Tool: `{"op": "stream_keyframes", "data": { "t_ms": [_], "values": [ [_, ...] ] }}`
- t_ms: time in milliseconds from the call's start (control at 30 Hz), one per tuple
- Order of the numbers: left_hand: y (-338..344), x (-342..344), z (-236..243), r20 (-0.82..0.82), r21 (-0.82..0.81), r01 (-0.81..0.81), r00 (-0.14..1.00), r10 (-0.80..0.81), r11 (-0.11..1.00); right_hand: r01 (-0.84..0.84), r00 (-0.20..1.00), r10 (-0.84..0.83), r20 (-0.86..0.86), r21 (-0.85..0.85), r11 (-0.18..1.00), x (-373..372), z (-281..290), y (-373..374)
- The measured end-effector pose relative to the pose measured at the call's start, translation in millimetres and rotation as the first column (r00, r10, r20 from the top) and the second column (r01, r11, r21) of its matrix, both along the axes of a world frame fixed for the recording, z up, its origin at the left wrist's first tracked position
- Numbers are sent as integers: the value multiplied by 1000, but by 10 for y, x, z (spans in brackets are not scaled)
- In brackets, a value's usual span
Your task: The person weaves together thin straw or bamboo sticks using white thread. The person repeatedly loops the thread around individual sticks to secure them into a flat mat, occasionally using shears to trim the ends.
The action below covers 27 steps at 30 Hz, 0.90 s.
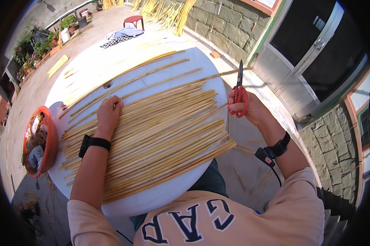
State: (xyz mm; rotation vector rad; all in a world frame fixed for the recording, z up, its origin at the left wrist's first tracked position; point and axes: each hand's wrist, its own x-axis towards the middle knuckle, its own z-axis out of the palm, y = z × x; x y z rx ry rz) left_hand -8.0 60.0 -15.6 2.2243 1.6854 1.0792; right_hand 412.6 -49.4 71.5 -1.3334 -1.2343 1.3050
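A row of dried yellow stalks [164,127] lies side by side across the white round table [152,203]. Over the far left part of this row, my left hand [108,112] has its fingers pinched together against the stalks; what they hold, if anything, is too small to make out. Scissors [239,98] with red handles and dark blades are gripped in my right hand [250,108], held up off the table's right edge. Their blades point upward and look closed. A few stalks [152,76] lie spaced apart beyond the row.
An orange-red basket [49,139] with fibrous bundles stands at the table's left. Folded cloth [121,35] lies on the far edge, with a red stool [134,20] behind. Stalk bundles [162,14] lean near a stone wall [222,28]. A glass door [316,45] is at right.
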Motion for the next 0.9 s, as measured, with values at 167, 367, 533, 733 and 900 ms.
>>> {"op": "stream_keyframes", "data": {
  "t_ms": [167, 367, 533, 733, 900],
  "values": [
    [5, 8, 7, 9, -24, 0, 1000, 0, 1000, 74, 996, -67, 62, -122, 990, -57, 47, 158],
    [-9, 0, 24, 11, -49, -8, 1000, 8, 999, -22, 999, 27, 18, -265, 964, -23, 78, 258],
    [-25, 25, 48, -10, -35, -9, 1000, 9, 999, -64, 998, 66, -10, -407, 911, -46, 0, 418],
    [-50, 44, 79, 3, -72, -14, 1000, 15, 997, -97, 995, 100, -16, -456, 885, -68, -158, 693],
    [-33, 31, 54, -24, -29, -6, 1000, 5, 1000, -183, 975, 222, 12, -526, 831, 9, -154, 832]
  ]
}}
